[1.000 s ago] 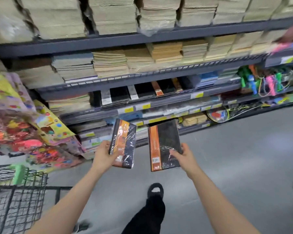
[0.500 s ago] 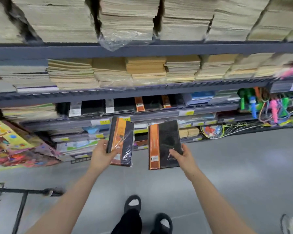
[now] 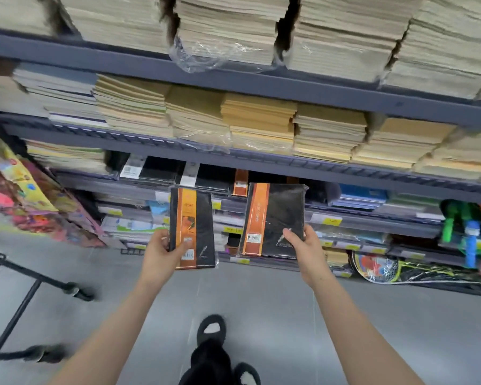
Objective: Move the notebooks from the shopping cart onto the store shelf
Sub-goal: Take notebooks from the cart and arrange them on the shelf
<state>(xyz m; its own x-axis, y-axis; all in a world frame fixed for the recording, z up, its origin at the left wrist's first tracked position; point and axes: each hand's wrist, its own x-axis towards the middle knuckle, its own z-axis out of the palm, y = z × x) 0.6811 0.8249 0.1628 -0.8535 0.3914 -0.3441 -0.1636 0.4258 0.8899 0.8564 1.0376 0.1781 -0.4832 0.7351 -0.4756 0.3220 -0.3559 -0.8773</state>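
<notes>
Notebooks (black, orange-striped): narrow notebook (image 3: 192, 227) gripped by left hand (image 3: 161, 252), wide notebook (image 3: 272, 219) by right hand (image 3: 307, 250).

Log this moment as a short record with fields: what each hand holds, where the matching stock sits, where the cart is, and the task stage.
left hand: grips the smaller black-and-orange notebook by its lower left edge, upright, plastic-wrapped
right hand: grips the larger black-and-orange notebook by its lower right corner, upright
matching stock: black notebooks lying flat on the third shelf, just above the held pair
shopping cart: at far left, only its frame and wheels in view
task stage: both notebooks out of the cart, neither shelved yet
</notes>
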